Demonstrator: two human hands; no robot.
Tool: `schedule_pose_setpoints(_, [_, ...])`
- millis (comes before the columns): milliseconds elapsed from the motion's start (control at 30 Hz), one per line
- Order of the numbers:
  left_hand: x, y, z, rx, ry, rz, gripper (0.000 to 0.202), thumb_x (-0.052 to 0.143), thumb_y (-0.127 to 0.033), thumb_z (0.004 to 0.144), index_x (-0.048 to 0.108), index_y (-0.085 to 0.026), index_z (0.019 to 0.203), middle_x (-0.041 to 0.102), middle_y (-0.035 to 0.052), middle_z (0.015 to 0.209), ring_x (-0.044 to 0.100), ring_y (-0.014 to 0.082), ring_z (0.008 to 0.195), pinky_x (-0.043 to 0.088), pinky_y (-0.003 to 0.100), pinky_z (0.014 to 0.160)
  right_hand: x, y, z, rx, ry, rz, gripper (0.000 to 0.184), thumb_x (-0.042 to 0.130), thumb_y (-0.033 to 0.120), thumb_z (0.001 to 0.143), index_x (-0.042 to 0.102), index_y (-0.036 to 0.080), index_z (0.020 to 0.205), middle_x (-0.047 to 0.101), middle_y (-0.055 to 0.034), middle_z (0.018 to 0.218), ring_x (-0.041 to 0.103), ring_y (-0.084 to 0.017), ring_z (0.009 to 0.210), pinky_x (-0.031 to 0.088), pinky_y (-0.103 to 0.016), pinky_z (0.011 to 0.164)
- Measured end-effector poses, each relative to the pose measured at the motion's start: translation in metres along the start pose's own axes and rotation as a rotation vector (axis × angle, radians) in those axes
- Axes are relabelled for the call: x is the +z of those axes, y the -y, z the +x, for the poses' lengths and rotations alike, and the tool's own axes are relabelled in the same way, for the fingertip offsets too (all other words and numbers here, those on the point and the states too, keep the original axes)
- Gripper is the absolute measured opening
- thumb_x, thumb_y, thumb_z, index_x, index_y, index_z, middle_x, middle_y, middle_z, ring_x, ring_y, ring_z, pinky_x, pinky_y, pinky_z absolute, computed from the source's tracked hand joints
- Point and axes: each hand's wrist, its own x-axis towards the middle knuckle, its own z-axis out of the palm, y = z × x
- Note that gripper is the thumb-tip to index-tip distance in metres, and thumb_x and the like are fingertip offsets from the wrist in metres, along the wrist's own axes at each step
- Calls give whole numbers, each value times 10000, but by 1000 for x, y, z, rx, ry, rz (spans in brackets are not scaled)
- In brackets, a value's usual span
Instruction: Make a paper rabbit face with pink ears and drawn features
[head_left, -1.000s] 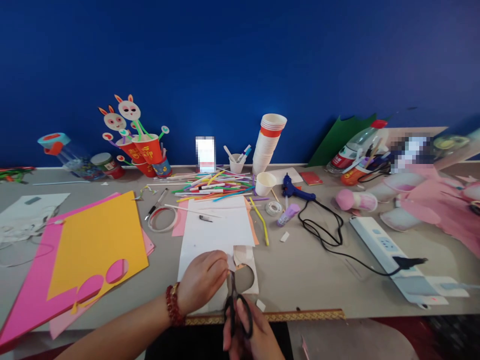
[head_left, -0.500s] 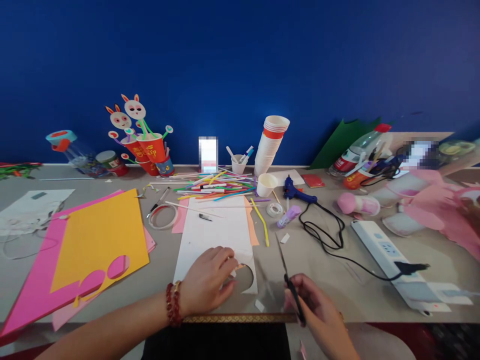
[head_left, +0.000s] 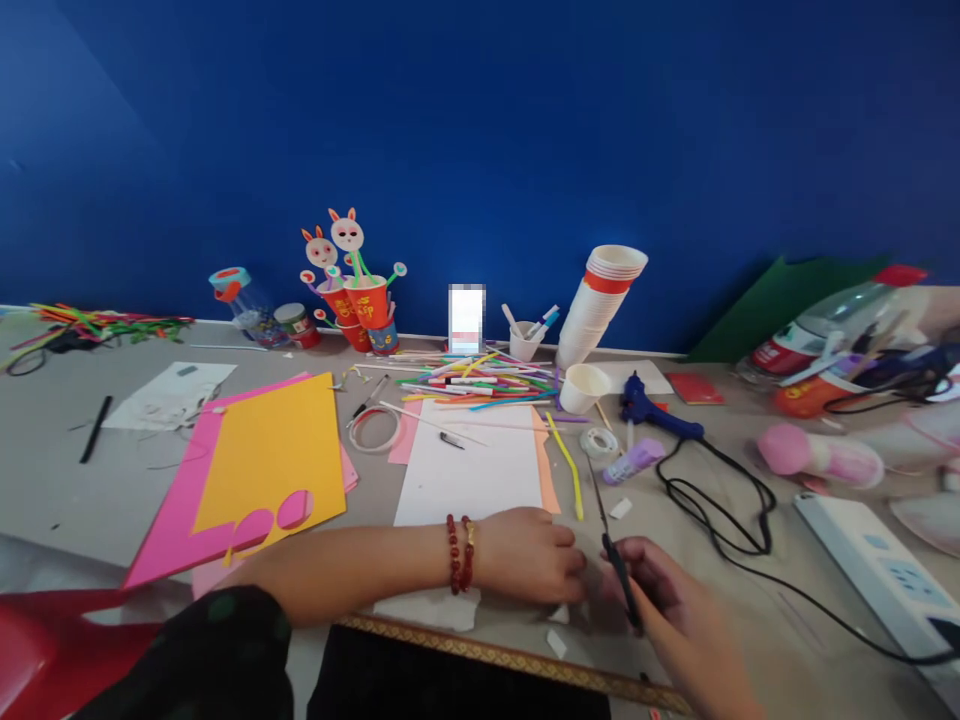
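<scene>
My left hand (head_left: pixel 529 565), with a red bead bracelet on the wrist, lies on the lower right corner of a white paper sheet (head_left: pixel 469 470), its fingers curled down and together over it. What sits under the fingers is hidden. Just to its right, my right hand (head_left: pixel 675 610) grips black scissors (head_left: pixel 616 565) by the handles. Their closed blades point away from me across the grey table (head_left: pixel 90 500). The two hands nearly touch. Small white scraps (head_left: pixel 556 642) lie by the table's gold-trimmed front edge (head_left: pixel 487 655).
Yellow (head_left: pixel 270 460) and pink (head_left: pixel 176 510) sheets lie left. Behind the paper: a straw and pen pile (head_left: pixel 480 380), paper cups (head_left: pixel 600 300), bunny cups (head_left: pixel 360 295), a tape roll (head_left: pixel 600 442). At right are a blue glue gun (head_left: pixel 649 410), its black cable (head_left: pixel 720 500) and a power strip (head_left: pixel 877 570).
The scissors left the paper and swung right with my right hand. My left hand slid right over the paper's cut corner. The view has turned left and the hands have come closer together.
</scene>
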Motion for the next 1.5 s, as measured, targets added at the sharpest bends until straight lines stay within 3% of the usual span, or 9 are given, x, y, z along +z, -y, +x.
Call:
schedule_pose_setpoints(100, [-9, 9, -3, -145, -183, -458, 40, 576, -202, 891, 609, -182, 879, 663, 86, 924, 590, 198, 881, 461, 308, 758, -1, 10, 8, -71, -7, 22, 352, 646, 550, 820, 572, 205, 832, 538, 2, 627, 464, -129, 526, 384, -215, 440])
schedule_pose_setpoints(267, [-33, 22, -21, -732, -808, -1459, 226, 719, -350, 810, 621, -152, 863, 623, 41, 834, 589, 147, 750, 459, 256, 710, 3, 32, 29, -188, 3, 185, 309, 675, 491, 835, 589, 205, 916, 635, -39, 780, 514, -119, 557, 441, -224, 489])
schedule_pose_setpoints(367, [-45, 27, -35, -930, -1079, -1630, 246, 812, -300, 714, 645, -151, 815, 601, 14, 794, 555, 122, 720, 441, 229, 692, 21, 49, 46, -91, 77, 359, 387, 753, 512, 759, 564, 206, 901, 649, -29, 818, 504, -93, 517, 438, -213, 451])
schedule_pose_setpoints(467, [-50, 26, -46, -874, -1211, -1607, 205, 799, -281, 736, 650, -158, 804, 599, 12, 803, 545, 122, 751, 439, 230, 722, 49, 57, 60, 75, 189, 491, 432, 787, 528, 718, 554, 189, 852, 650, -9, 794, 535, -80, 503, 449, -191, 431])
schedule_pose_setpoints(600, [-50, 22, -54, -674, -1251, -1576, 149, 738, -269, 807, 614, -186, 799, 596, 11, 831, 564, 146, 850, 447, 291, 859, 84, 54, 68, 276, 425, 725, 487, 818, 553, 666, 598, 177, 882, 637, 6, 786, 636, -113, 538, 515, -206, 434])
schedule_pose_setpoints(700, [-47, 23, -59, -601, -1249, -1577, 150, 735, -261, 810, 602, -194, 795, 587, 19, 881, 572, 169, 943, 431, 350, 960, 100, 50, 68, 304, 478, 861, 472, 817, 533, 686, 598, 181, 912, 649, -1, 843, 690, -140, 625, 563, -218, 479])
schedule_pose_setpoints(967, [-36, 28, -65, -551, -1274, -1549, 115, 693, -270, 858, 596, -211, 838, 600, 36, 1002, 547, 197, 1117, 369, 389, 1066, 111, 47, 68, 183, 423, 756, 421, 870, 387, 658, 581, 191, 892, 604, 20, 840, 674, -144, 699, 558, -202, 483])
schedule_pose_setpoints(1267, [-37, 26, -69, -457, -1243, -1692, 142, 707, -284, 844, 582, -217, 840, 589, 35, 1011, 559, 213, 1092, 421, 408, 997, 115, 44, 70, 274, 435, 837, 402, 859, 337, 633, 596, 179, 892, 584, 26, 744, 561, -87, 542, 501, -184, 447])
schedule_pose_setpoints(1500, [-30, 30, -71, -418, -1192, -1816, 115, 695, -265, 845, 592, -218, 871, 582, 39, 1088, 532, 227, 1144, 386, 408, 1015, 108, 41, 76, 124, 250, 813, 409, 868, 260, 575, 574, 205, 853, 575, 43, 746, 486, -75, 534, 432, -174, 441])
